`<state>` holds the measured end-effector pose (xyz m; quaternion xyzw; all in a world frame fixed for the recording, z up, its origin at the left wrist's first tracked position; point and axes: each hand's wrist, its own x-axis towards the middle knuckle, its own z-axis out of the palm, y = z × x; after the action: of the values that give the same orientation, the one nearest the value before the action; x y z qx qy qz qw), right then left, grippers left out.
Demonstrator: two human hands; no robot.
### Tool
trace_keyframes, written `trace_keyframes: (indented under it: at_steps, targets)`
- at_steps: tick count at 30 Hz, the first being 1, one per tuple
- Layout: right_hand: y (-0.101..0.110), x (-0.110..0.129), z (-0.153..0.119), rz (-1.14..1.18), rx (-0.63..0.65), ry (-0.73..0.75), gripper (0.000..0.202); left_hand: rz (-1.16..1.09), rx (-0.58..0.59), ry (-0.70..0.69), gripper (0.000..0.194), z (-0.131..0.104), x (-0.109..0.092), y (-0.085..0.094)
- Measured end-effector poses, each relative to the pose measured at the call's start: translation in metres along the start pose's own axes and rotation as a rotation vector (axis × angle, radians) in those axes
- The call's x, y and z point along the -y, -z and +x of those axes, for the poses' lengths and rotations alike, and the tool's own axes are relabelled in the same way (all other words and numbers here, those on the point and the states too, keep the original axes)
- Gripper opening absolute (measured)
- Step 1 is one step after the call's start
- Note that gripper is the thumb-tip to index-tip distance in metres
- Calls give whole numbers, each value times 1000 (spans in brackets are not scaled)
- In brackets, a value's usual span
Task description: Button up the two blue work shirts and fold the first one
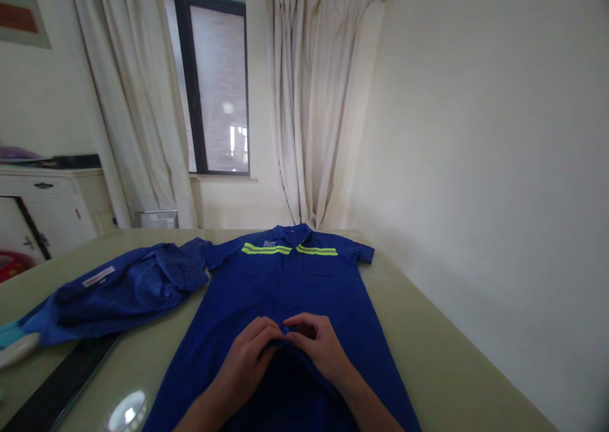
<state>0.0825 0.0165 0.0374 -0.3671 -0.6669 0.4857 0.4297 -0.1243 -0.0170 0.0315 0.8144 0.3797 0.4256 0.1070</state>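
Observation:
A dark blue short-sleeved work shirt (242, 295) lies spread face up, its collar at the far end and yellow-green reflective strips (266, 248) across the chest. Near its lower front, my left hand (252, 349) pinches the raised edge of the cloth. Facing it, my right hand (318, 343) grips the same edge between thumb and fingers. A tiny blue piece (286, 331) shows between the fingertips, too small to name for sure. Below my hands the lifted cloth falls into dark folds.
On the pale green table (442, 330), a second blue garment (143, 286) lies crumpled to the left. Near it are a long black panel (66, 381), a white rounded object (19, 351) and a shiny round object (127, 410). A wall (499, 165) borders the right side.

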Motion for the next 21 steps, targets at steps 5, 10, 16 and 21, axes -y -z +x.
trace_keyframes:
  at_steps: [5,10,16,21]
  targets:
    - [0,-2,0,69,67,-14,20,63,1,-28,17,-1,2,1]
    - [-1,7,-3,-52,42,40,12,47,12,6,17,-4,6,-2]
    - [0,11,-6,-250,2,230,21,-105,-7,161,12,-1,6,-3]
    - [0,7,-6,-227,34,278,20,-211,34,284,3,4,3,-1]
